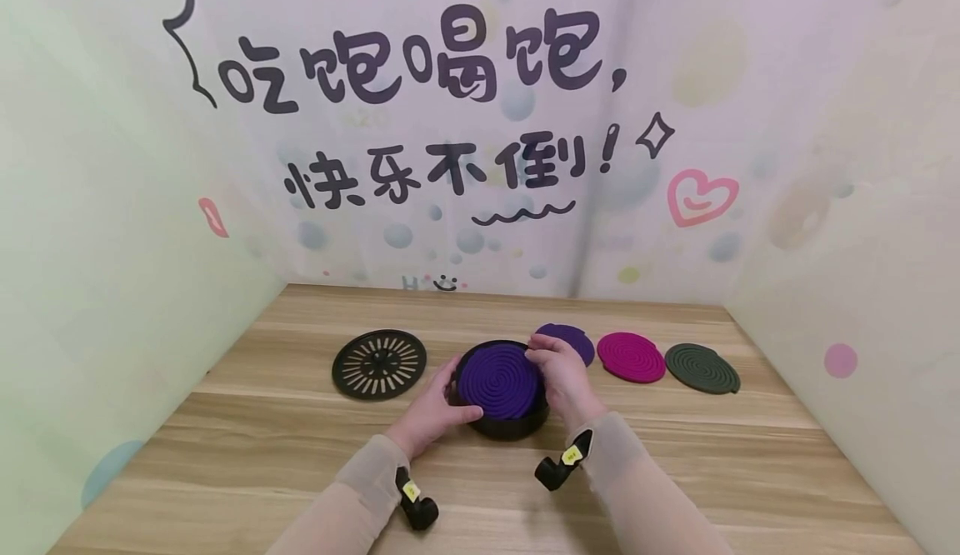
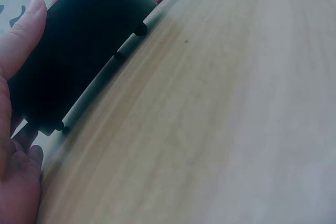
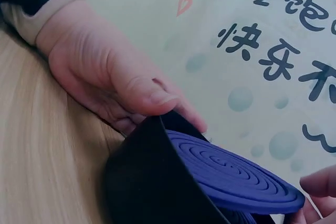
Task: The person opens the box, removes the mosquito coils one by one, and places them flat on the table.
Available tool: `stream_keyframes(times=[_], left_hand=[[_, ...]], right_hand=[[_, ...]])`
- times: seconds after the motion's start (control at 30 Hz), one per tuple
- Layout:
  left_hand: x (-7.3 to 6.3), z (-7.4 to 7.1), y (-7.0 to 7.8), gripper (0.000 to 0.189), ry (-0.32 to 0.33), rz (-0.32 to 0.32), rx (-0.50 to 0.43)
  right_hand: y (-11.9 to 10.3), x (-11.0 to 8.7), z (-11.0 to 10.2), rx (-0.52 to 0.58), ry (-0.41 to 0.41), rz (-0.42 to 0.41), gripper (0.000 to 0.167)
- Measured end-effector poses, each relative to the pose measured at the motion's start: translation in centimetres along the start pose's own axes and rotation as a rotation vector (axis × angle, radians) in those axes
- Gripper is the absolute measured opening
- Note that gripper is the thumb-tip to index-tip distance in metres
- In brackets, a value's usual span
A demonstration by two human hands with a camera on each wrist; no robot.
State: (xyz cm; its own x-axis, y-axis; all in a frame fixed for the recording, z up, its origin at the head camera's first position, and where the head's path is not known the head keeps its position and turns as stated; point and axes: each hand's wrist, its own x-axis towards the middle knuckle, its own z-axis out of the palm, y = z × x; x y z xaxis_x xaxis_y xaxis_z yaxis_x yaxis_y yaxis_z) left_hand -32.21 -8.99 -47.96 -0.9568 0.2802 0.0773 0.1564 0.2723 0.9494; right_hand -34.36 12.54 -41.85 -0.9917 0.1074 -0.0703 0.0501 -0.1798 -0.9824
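A black round mosquito coil box (image 1: 510,428) stands on the table, its top open. My left hand (image 1: 435,409) grips the box's left side, with the thumb near the rim. Tilted across the opening is a purple mosquito coil (image 1: 498,382). At the far right edge of that coil, my right hand (image 1: 564,378) pinches it with thumb and fingers. In the right wrist view more purple coil (image 3: 242,216) shows beneath the tilted one, inside the box. The left wrist view shows the box's dark side (image 2: 79,45) and small feet.
A black slotted lid (image 1: 405,363) with a knob lies left of the box. Behind my right hand lies another purple coil (image 1: 576,340). Further right are a magenta coil (image 1: 632,357) and a dark green coil (image 1: 702,367). A printed curtain (image 1: 480,247) hangs behind the table.
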Motion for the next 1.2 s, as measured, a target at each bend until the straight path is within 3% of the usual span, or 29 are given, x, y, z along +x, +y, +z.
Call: stream_keyframes(times=[0.33,0.83,1.2], left_hand=[[0.0,-0.1,0.0,0.104,-0.001,-0.013,0.014],[0.0,-0.1,0.0,0.105,-0.004,-0.010,0.013],[-0.1,0.0,0.1,0.102,-0.001,-0.013,-0.008]], right_hand=[[0.3,-0.2,0.2,-0.022,-0.069,0.017,0.044],[0.0,-0.9,0.3,-0.170,-0.098,-0.032,0.050],[-0.1,-0.9,0.0,-0.171,-0.213,0.005,0.052]])
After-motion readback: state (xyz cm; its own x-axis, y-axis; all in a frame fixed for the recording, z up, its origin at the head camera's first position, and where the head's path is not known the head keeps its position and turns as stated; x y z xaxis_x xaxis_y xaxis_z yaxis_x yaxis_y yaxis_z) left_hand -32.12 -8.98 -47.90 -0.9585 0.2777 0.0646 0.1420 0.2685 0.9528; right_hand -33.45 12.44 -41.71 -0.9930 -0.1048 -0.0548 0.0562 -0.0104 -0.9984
